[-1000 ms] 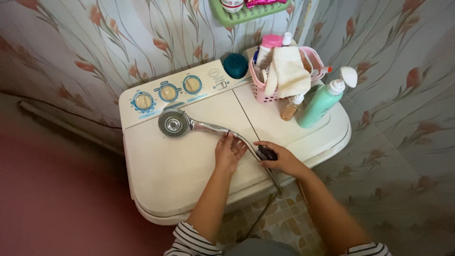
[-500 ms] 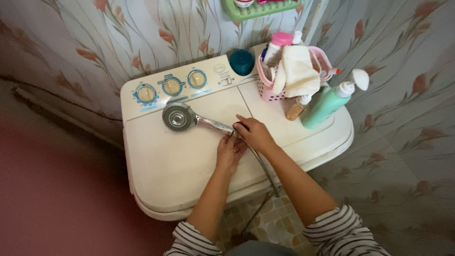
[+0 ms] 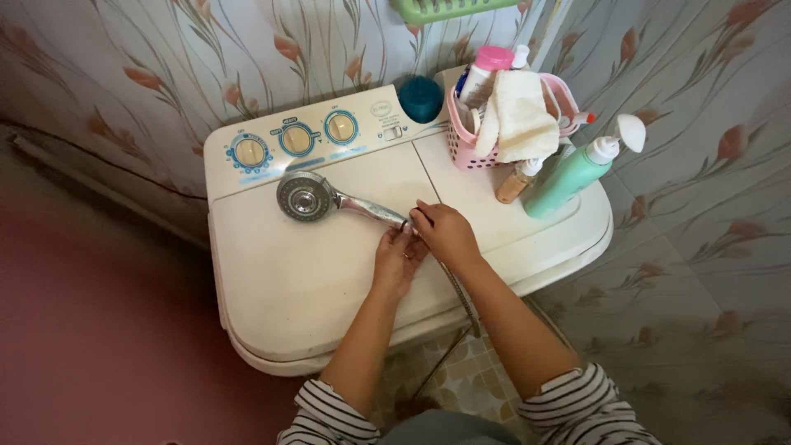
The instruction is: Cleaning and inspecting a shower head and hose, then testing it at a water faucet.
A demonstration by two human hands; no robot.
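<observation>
A chrome shower head [image 3: 306,196] lies face up on the lid of the white washing machine [image 3: 288,297], just below its dials, with the handle pointing toward the person. Both hands meet at the joint where the metal hose [image 3: 458,284] joins the handle; the hose appears attached there, so the work at that joint looks unfinished. The left hand [image 3: 398,262] steadies the joint from below, its grip narrow around it. The right hand [image 3: 443,233] pinches the coupling, fingers closed tight.
</observation>
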